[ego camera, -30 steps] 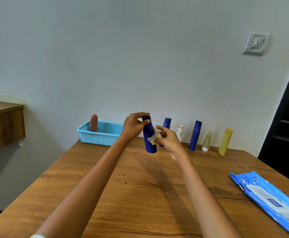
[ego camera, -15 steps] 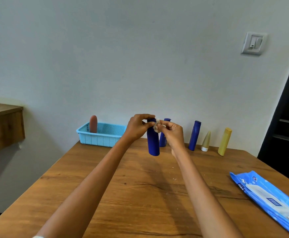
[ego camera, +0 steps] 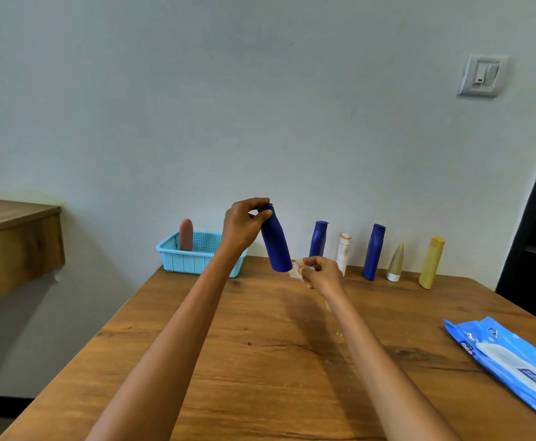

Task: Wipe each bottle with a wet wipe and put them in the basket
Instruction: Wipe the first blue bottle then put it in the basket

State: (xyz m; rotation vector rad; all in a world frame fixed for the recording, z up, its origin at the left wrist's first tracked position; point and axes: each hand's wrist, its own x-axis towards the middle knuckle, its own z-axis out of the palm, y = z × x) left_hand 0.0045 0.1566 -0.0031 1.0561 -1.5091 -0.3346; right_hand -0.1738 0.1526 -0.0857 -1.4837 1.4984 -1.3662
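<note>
Wooden table [ego camera: 260, 361]: light blue basket [ego camera: 196, 261] sits at far left edge, just left of left hand [ego camera: 239, 229]. Dark blue bottle [ego camera: 275, 241] is gripped at its cap there, held aloft, long axis tilted, base toward right. Crumpled wet wipe [ego camera: 296, 271] is pinched by right hand [ego camera: 322, 274], touching the base.

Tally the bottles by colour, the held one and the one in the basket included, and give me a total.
Blue: 3, one held by the left hand at, two standing at and
White: 1
Beige: 1
Yellow: 1
Reddish-brown: 1, in the basket
Total: 7
</note>
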